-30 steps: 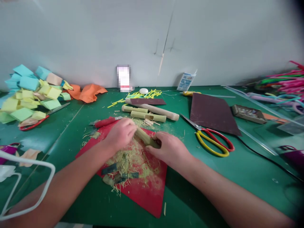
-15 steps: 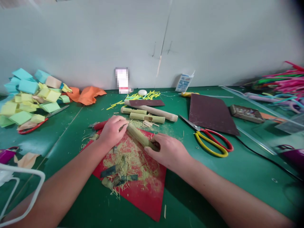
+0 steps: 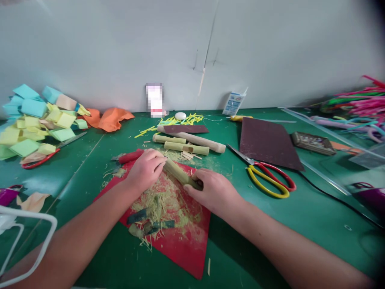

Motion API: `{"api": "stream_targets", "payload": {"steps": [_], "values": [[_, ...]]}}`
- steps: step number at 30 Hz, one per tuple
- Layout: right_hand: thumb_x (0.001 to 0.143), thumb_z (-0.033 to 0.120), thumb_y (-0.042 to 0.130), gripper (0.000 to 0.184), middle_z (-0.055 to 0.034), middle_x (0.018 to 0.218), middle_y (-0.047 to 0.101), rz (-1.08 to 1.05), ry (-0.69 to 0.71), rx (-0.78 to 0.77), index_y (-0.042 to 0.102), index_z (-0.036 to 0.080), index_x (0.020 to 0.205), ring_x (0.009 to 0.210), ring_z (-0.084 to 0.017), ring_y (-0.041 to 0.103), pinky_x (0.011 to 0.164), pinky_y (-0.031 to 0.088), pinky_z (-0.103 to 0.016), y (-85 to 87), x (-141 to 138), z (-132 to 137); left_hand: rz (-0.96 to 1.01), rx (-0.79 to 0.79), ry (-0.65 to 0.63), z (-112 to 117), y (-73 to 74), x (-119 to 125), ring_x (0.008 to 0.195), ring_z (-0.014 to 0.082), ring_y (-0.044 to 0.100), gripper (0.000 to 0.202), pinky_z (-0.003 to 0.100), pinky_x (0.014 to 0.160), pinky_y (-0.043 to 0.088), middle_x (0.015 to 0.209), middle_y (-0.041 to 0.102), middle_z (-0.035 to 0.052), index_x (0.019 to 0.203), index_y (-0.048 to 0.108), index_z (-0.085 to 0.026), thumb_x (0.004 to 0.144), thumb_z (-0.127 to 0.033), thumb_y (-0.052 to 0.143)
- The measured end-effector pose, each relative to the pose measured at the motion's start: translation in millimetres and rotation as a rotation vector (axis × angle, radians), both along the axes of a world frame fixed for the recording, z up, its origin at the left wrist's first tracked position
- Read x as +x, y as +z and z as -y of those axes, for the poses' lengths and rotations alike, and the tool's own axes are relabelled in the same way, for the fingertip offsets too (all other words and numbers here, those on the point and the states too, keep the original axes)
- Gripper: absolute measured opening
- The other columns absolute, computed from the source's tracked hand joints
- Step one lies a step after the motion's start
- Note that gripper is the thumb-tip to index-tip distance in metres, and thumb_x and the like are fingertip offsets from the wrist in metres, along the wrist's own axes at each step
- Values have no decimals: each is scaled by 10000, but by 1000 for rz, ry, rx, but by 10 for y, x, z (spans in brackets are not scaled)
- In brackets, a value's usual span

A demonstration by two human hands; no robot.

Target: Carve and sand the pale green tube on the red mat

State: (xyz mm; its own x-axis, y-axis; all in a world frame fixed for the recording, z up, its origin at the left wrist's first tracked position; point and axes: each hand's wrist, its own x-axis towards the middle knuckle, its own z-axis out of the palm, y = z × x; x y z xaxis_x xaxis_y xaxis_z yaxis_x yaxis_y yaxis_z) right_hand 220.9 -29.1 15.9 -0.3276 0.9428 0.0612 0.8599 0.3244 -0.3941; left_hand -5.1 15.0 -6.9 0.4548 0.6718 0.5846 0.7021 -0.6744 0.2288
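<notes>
A pale green bamboo tube (image 3: 177, 171) slants over a red sheet (image 3: 186, 257) strewn with shavings and dust. My right hand (image 3: 215, 190) is closed around its near right end. At the tube's far left end, my left hand (image 3: 147, 166) has its fingers curled together against it. Something small and dark shows at those fingertips, mostly hidden, and I cannot make out what it is. Several dark bamboo scraps (image 3: 137, 216) lie on the sheet below. Beside my left wrist rests a red-handled tool (image 3: 130, 156), partly covered.
Behind the hands lie a notched bamboo piece (image 3: 195, 149), another bamboo length (image 3: 168, 139) and a pale stick (image 3: 201, 141). Open scissors (image 3: 267, 176) and brown sandpaper (image 3: 267, 144) sit at right, folded paper pieces (image 3: 33, 132) at left. A white frame (image 3: 49, 241) stands near left.
My left hand has shifted slightly right along the tube's far end. My right hand keeps its hold, and the tube has barely moved.
</notes>
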Motion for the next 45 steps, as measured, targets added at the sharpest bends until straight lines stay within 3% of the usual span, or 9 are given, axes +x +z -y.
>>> {"api": "stream_targets", "payload": {"steps": [3,8,15,20,25,28,34,40,45], "values": [[758,391,581,230,7,686,545,1,-1,14,499,207,646,571,-110,423,506,250,-257,-14,4,-6,-10,-2,7,31,-3,45,881,190,561,176,356,812,473,904,635,73,932,652,-164,893,-151,480],[761,393,578,216,9,693,557,9,-7,17,521,211,659,578,-113,440,502,248,-259,-33,8,7,-61,-26,-125,126,23,158,890,184,564,167,346,813,473,938,641,69,941,652,-169,895,-173,491],[819,510,504,316,-34,843,630,44,-140,126,615,217,858,723,-171,557,584,341,-285,236,108,-69,8,54,32,-32,71,-42,859,187,574,137,357,810,473,905,665,62,869,657,-179,869,-217,525],[806,505,521,335,-82,935,636,278,-245,101,611,210,935,799,-236,585,602,345,-326,428,529,-171,-67,77,173,-90,119,-151,826,215,604,190,392,823,455,839,706,41,780,668,-195,827,-367,603],[808,337,556,199,-126,938,615,533,-343,80,570,177,926,904,-265,586,708,362,-355,287,1137,-102,9,34,295,-177,153,-178,792,207,636,213,331,763,479,866,713,58,880,692,-183,839,-353,570],[837,315,511,133,-126,914,610,508,-409,-1,550,206,903,882,-257,592,690,353,-356,176,1360,-61,59,-102,348,-355,185,-194,700,172,638,233,275,679,483,872,718,42,961,696,-190,831,-329,561],[835,298,503,125,-133,914,593,494,-464,-33,546,197,894,864,-243,578,680,343,-345,101,1441,-83,47,-254,491,-998,356,-141,886,193,652,309,268,790,489,984,712,61,1062,679,-175,816,-324,568],[795,270,520,102,-143,921,616,450,-447,-7,550,204,866,840,-251,581,656,333,-347,105,1450,-126,-62,-316,434,-1470,437,212,1077,236,588,448,293,915,438,1207,630,79,1149,640,-194,741,-378,651],[802,242,503,119,-147,918,625,490,-454,-54,542,188,900,875,-258,591,666,332,-343,111,1514,-170,-149,-389,405,-1658,376,416,1019,300,603,463,348,866,451,1112,661,125,1064,679,-165,677,-418,706]]}}
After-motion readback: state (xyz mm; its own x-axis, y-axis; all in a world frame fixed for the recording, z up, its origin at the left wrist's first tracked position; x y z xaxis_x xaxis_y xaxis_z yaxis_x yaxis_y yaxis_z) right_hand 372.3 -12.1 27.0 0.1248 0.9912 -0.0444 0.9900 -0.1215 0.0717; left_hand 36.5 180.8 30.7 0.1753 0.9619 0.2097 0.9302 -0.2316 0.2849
